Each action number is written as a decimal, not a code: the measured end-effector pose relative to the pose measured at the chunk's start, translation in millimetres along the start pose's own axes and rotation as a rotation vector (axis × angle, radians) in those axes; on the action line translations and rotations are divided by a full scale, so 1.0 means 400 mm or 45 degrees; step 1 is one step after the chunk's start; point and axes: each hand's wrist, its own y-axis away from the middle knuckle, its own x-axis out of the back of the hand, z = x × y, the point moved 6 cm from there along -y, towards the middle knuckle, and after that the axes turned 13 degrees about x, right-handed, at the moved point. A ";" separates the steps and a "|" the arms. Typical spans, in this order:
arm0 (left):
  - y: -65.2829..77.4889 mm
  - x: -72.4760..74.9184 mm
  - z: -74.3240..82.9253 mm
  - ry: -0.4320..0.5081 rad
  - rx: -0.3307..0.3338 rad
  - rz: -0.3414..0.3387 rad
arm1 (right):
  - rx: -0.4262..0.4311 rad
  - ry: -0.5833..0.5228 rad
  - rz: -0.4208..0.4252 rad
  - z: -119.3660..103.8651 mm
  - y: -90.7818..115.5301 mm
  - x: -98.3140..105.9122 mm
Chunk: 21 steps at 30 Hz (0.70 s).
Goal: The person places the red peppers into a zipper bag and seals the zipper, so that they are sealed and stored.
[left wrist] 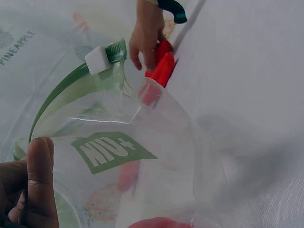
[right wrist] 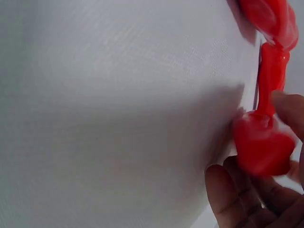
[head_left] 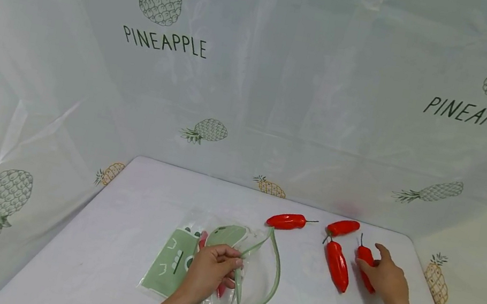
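My left hand pinches the green zip edge of a clear plastic zip bag between thumb and fingers. The bag's mouth gapes in a loop toward the right, with a white slider at its near end. Green printed panels mark the bag, and something red shows inside it, partly hidden by the hand. At the right, my right hand reaches over a red chili pepper, thumb and fingers spread on either side of it. The pepper's blunt end looks blurred in the right wrist view.
Left of the right hand lies another red pepper, with its stem by a pepper behind it. One more pepper lies beyond the bag. A pineapple-print sheet hangs around the white table.
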 end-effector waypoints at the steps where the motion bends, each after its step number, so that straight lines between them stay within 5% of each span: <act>1: -0.001 0.000 -0.001 -0.002 0.002 0.002 | 0.009 0.002 -0.004 0.000 0.000 -0.002; 6: -0.002 0.000 -0.006 -0.005 -0.001 0.004 | -0.001 -0.064 0.017 0.004 -0.003 -0.009; 21: 0.001 0.000 -0.007 0.014 0.000 -0.001 | -0.020 -0.203 0.331 -0.039 0.026 0.023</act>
